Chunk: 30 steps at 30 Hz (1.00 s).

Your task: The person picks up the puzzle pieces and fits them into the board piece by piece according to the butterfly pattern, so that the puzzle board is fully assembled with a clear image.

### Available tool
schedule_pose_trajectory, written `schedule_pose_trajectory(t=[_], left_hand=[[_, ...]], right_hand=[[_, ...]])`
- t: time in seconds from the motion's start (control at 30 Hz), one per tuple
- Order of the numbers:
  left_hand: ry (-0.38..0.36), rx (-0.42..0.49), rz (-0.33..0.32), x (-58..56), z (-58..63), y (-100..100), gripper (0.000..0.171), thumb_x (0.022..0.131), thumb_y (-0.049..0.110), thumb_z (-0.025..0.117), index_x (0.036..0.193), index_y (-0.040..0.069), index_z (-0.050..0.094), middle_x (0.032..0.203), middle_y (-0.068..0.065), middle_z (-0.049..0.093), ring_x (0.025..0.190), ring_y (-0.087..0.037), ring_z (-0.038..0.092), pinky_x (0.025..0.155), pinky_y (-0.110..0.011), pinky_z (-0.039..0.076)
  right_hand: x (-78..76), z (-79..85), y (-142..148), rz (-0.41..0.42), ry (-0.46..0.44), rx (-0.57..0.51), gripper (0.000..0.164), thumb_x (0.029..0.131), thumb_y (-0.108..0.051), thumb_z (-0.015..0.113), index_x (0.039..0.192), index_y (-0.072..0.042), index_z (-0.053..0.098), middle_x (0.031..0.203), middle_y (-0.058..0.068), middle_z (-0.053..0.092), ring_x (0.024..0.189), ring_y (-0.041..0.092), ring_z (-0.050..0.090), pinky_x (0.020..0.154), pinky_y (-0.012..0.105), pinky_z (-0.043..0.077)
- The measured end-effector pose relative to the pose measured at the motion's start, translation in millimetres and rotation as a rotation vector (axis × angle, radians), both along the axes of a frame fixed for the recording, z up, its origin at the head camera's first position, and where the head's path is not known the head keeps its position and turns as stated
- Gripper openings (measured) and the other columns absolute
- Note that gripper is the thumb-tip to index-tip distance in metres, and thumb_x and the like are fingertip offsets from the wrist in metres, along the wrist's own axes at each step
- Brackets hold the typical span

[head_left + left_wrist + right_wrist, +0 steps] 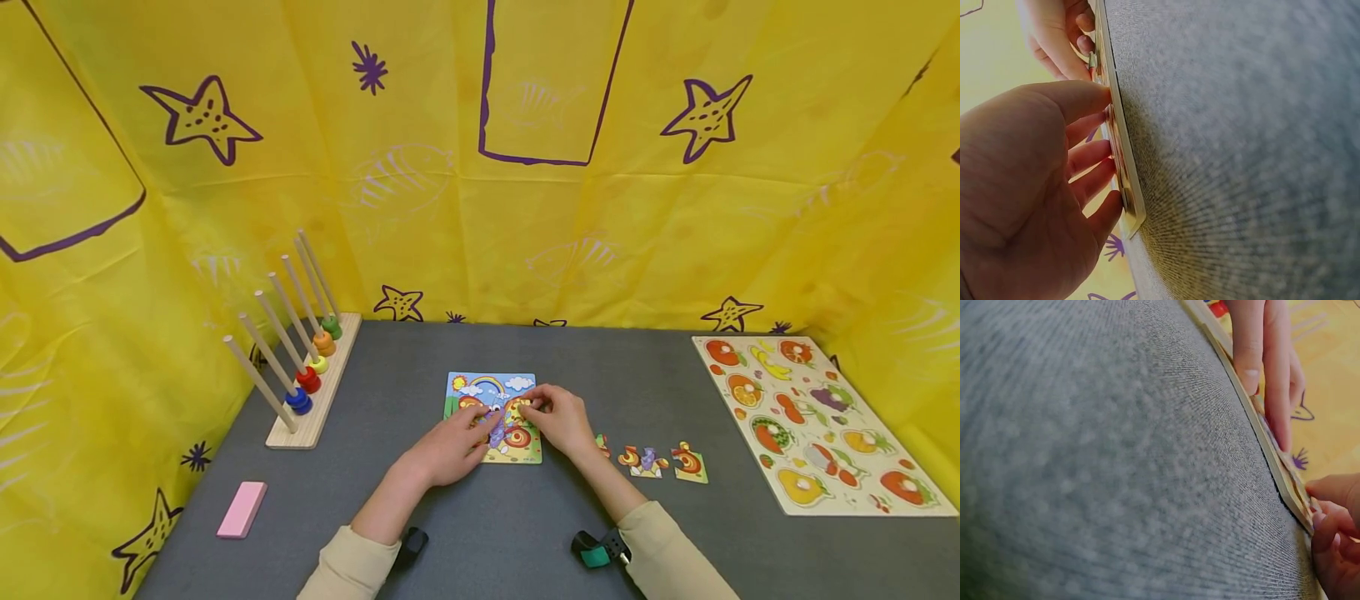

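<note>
A square picture puzzle [517,457] showing a rainbow and a butterfly lies mid-table. Across its lower left, my left hand [454,446] rests with fingers extended, its fingertips touching the surface; the left wrist view has this hand [1029,187] along the board's edge. At the upper right of the puzzle, my right hand [558,421] pinches a yellow-and-red puzzle piece [516,412] between thumb and fingers. Part of the butterfly is hidden under both hands. Loose puzzle pieces lie right of the board: one [643,461] in the middle, another [689,463] farther right, and one [602,444] partly behind my right forearm.
A wooden peg stand [330,392] with coloured rings stands at the left. Nearer on that side lies a pink block [242,509]. A fruit puzzle board [817,500] lies at the right, and yellow patterned cloth [465,208] hangs behind the grey table [495,542].
</note>
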<state>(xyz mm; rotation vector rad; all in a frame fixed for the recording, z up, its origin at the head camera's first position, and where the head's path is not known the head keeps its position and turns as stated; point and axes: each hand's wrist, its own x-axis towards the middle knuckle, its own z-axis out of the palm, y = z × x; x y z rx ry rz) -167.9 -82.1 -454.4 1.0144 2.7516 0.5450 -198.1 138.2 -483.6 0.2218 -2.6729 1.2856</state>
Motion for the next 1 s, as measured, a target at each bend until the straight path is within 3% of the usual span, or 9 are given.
schedule_pose_trajectory(t=[0.33,1.0], left_hand=[[0.040,-0.020,0.010,0.8,0.7,2.8,0.049,0.100,0.018,0.053,0.147,0.008,0.045,0.138,-0.013,0.045,0.124,-0.029,0.045,0.102,-0.047,0.040],[0.029,-0.030,0.016,0.9,1.9,2.8,0.050,0.100,0.019,0.053,0.148,0.010,0.043,0.137,-0.012,0.045,0.124,-0.028,0.044,0.100,-0.048,0.041]], right_hand=[[-1.1,-0.6,0.5,0.013,-0.009,0.041,0.015,0.079,-0.015,0.082,0.088,-0.009,0.071,0.075,-0.003,0.057,0.061,0.009,0.047,0.057,0.024,0.039],[-6.3,0.7,3.0,0.066,-0.045,0.069,0.015,0.080,-0.016,0.081,0.087,-0.009,0.069,0.074,-0.003,0.055,0.060,0.008,0.046,0.058,0.025,0.039]])
